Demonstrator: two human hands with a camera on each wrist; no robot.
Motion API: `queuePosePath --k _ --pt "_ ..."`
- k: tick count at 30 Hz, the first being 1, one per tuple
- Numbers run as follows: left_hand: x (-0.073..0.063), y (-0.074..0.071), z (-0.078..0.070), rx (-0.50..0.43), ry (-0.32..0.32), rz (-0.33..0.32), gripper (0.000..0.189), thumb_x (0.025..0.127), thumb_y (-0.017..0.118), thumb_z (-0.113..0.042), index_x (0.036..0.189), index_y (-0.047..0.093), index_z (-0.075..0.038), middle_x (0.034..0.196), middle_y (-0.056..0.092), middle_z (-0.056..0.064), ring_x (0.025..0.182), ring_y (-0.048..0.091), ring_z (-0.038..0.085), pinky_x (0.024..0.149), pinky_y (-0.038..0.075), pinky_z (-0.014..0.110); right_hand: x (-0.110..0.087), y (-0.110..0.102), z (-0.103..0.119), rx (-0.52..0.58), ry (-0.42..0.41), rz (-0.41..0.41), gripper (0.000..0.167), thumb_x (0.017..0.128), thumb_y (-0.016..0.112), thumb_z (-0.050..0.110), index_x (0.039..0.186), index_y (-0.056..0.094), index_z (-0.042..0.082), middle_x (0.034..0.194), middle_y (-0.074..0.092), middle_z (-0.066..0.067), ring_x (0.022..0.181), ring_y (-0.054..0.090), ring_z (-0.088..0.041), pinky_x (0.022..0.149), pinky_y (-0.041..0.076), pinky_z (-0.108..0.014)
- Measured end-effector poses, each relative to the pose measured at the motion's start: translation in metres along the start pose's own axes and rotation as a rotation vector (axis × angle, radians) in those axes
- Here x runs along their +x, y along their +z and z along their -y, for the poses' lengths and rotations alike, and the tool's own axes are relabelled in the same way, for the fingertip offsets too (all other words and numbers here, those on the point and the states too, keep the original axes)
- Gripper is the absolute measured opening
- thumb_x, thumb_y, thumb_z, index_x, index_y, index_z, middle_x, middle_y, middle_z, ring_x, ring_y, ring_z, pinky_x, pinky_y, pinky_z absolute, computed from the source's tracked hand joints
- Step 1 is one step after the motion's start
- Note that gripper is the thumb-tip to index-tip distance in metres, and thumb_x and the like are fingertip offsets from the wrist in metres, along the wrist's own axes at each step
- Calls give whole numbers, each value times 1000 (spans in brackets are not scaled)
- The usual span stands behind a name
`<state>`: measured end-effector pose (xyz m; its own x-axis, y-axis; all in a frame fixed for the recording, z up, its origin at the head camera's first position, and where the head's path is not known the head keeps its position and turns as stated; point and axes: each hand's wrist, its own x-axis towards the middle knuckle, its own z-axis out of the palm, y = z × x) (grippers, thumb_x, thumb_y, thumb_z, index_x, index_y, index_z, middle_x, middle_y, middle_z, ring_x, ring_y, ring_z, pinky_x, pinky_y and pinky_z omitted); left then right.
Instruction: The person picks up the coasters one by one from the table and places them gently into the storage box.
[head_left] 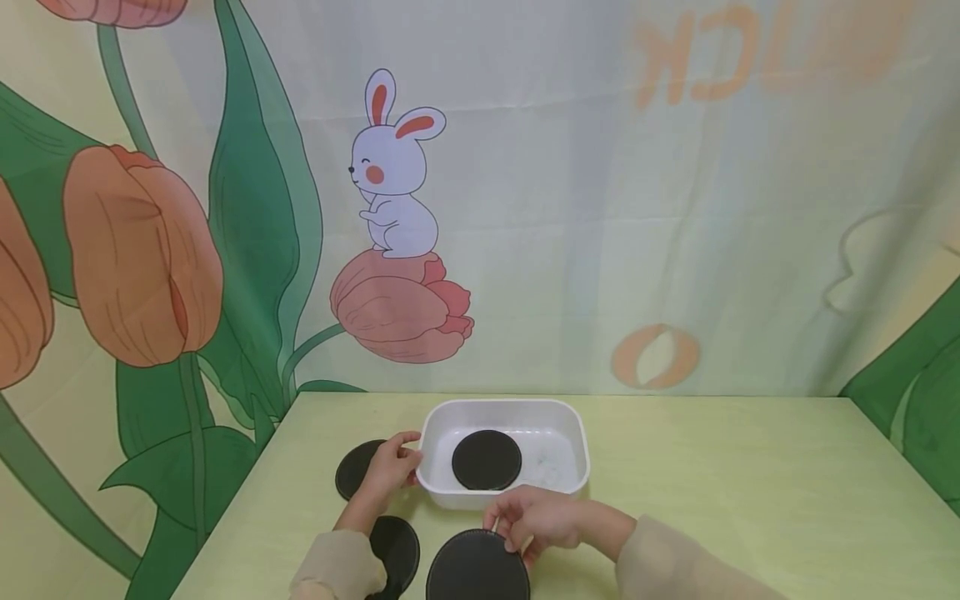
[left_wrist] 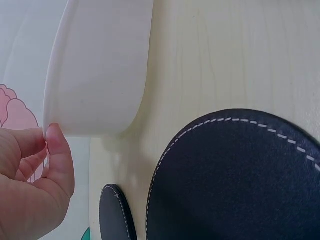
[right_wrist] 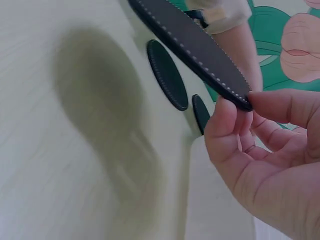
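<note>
My left hand (head_left: 392,465) pinches the left rim of a white plastic basin (head_left: 457,500) between thumb and fingers; the left wrist view shows this grip on the basin's corner (left_wrist: 100,65). Inside the basin, a round black coaster (head_left: 487,460) lies toward the left. In front of the basin, my right hand (head_left: 546,518) pinches the edge of another round black coaster (head_left: 478,571) with white stitching. Seen from the right wrist, this coaster (right_wrist: 195,50) is raised and tilted above the table, casting a shadow.
Two more black coasters lie on the pale table: one (head_left: 357,468) left of the basin, another (head_left: 397,550) nearer, partly covered by the left sleeve (head_left: 337,565). Behind the table hangs a curtain (head_left: 540,250) printed with tulips and a rabbit.
</note>
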<state>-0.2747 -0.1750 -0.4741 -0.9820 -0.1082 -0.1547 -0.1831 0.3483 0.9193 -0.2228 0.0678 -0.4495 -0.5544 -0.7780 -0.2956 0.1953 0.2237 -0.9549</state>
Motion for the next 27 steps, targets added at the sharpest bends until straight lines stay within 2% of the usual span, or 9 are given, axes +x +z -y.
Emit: queuePosePath --k 5,10,18,27 --pt "-1 0 0 -13 15 2 34 88 50 -4 122 47 -1 89 52 15 62 51 15 53 48 22 0 -8 11 34 -21 -8 31 67 48 -10 96 51 1 72 48 1 59 48 -10 47 45 -23" --pt "-3 -1 -1 -21 27 8 35 87 49 -3 122 46 0 89 52 16 63 52 16 52 48 22 1 -18 21 73 -63 -48 30 69 49 -8 96 52 5 73 48 2 59 48 -9 49 45 -23" --pt "-3 -1 -1 12 25 3 34 87 50 -4 121 48 -1 87 53 12 68 54 20 52 46 21 7 -34 32 125 -118 -177 27 72 52 -6 96 52 7 75 49 3 64 49 -9 54 47 -25" --pt "-3 -2 -2 -8 35 4 34 86 51 -2 120 48 1 81 52 9 60 50 12 52 47 22 19 -54 36 177 -156 -316 27 78 50 -6 103 49 3 79 51 1 62 51 -10 55 47 -24"
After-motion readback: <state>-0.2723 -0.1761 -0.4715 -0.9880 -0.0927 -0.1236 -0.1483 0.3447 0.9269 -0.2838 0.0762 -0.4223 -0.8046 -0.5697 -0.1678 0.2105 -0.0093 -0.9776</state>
